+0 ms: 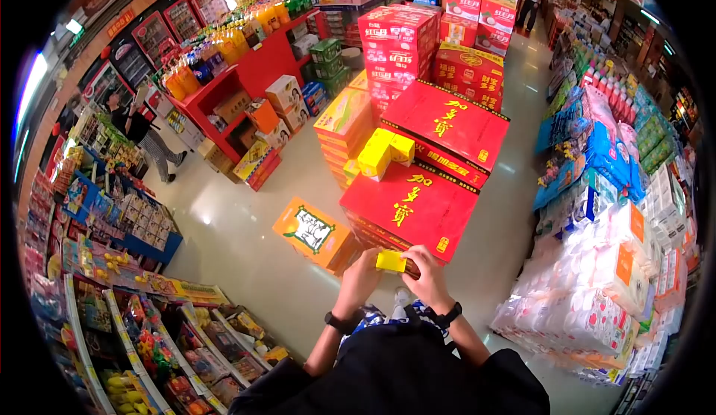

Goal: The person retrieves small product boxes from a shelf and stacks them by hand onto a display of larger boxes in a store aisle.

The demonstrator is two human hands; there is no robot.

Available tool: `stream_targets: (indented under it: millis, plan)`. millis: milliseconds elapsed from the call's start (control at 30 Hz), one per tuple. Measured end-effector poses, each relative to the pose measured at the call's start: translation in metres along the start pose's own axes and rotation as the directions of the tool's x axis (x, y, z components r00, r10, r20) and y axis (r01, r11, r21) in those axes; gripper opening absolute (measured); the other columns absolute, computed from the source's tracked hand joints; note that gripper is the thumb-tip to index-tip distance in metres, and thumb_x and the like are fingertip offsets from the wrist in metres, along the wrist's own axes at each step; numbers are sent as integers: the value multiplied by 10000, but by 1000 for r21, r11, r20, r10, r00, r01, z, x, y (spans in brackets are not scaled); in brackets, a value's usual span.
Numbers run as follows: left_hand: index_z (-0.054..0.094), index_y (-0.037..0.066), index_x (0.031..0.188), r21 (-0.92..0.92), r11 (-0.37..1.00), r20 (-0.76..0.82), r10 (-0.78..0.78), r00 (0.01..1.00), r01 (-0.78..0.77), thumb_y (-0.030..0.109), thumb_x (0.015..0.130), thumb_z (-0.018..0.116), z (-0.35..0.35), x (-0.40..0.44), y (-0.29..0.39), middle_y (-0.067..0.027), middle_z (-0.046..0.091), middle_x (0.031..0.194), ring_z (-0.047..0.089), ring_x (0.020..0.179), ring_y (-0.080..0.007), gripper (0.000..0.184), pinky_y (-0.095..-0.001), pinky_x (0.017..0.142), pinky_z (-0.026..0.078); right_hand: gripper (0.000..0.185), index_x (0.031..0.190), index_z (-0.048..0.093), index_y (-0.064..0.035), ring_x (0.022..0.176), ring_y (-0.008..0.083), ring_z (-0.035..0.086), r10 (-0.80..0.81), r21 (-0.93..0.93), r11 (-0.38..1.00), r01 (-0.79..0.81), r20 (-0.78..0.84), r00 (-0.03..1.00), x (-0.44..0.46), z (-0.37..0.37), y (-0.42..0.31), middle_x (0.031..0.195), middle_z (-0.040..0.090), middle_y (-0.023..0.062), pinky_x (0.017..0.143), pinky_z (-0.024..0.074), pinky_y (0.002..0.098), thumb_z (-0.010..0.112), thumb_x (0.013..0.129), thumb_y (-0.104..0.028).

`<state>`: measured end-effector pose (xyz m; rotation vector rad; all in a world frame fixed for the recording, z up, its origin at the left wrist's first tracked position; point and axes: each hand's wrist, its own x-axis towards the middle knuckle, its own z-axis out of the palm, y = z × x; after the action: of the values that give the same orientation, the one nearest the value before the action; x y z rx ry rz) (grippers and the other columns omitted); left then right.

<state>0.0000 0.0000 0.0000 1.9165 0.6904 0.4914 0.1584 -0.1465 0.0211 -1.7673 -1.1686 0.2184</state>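
Observation:
Between my two hands is a small yellow box-like piece (pixel 391 261), with a dark brown edge showing near the right fingers. My left hand (pixel 359 279) grips its left end and my right hand (pixel 430 277) its right end. Directly in front stands a large red carton (pixel 395 210) with yellow characters, and a second red carton (pixel 447 124) lies behind it. Yellow boxes (pixel 375 154) rest against these cartons on the left. An orange carton (pixel 313 232) sits on the floor, left of the near red carton.
Packs of tissue rolls (pixel 574 296) are piled along the right. Shelves of small packaged goods (pixel 164 340) run along the lower left. A red display stand (pixel 224 87) bears bottles. One person (pixel 145 131) walks at the far left; another (pixel 532 1) stands far back in the aisle.

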Motion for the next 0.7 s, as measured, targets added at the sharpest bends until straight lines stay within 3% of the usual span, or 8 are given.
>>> stream_targets:
  millis: [67,167,300,333,433,467,567,700]
  plan:
    - [567,136,1479,-53,998,-43,-33,999,30,32,915,716,-4,-13,7,-184,743,1311,736,1203,-348,593,-425,969,597,379,1182,680,-100,1027,310,742,8,-21,1000,-8,0,1000,-3,-4,-24,1180,650,93,843,613,391,805,828,-48]
    - [575,128,1471,-137,990,-52,29,998,-36,20,918,704,13,74,-8,-187,739,1312,747,1174,-344,578,-418,957,600,373,1167,681,-86,981,295,752,-18,-59,998,19,3,1000,64,-4,20,1182,642,88,817,617,383,800,819,-27]
    - [482,140,1548,-66,996,127,-51,991,60,62,939,746,10,113,-11,-215,733,1285,764,1112,-347,668,-414,942,608,353,1143,685,-66,949,281,747,2,-66,998,-6,-61,998,88,8,51,1189,639,88,804,612,366,792,811,-13]
    - [452,116,1541,-133,991,76,44,996,-34,106,932,787,15,124,-16,-215,732,1262,776,1019,-366,694,-427,865,623,349,1135,685,-57,966,282,738,11,-66,998,-17,-91,996,96,9,55,1178,644,97,821,606,360,792,807,-4]
    - [487,85,1463,71,997,85,-13,996,7,129,919,811,11,156,-29,-204,739,1218,776,919,-368,635,-448,773,624,357,1159,691,-92,1023,353,716,47,-37,998,-56,-200,979,119,21,72,1175,656,111,825,603,419,805,822,-62]
    - [510,81,1389,107,987,60,113,992,-118,161,915,819,16,166,-52,-209,745,1129,765,856,-373,571,-461,703,612,364,1156,684,-88,1058,363,706,95,-37,994,-105,-209,973,125,25,80,1172,654,122,855,595,424,816,816,-66]
    - [625,63,1286,261,962,426,-48,903,-73,293,972,750,-5,202,-57,-208,749,1104,755,952,-375,408,-486,816,599,380,1162,675,-84,1065,369,703,159,24,987,-158,-249,955,147,37,95,1170,651,128,858,593,428,814,811,-40]
    - [672,55,1225,154,972,501,76,862,-175,320,985,725,-5,229,-78,-193,749,1130,739,1015,-381,362,-488,866,586,389,1170,663,-62,1023,302,718,182,38,983,-179,-290,939,175,47,101,1175,643,114,846,606,379,793,812,16]
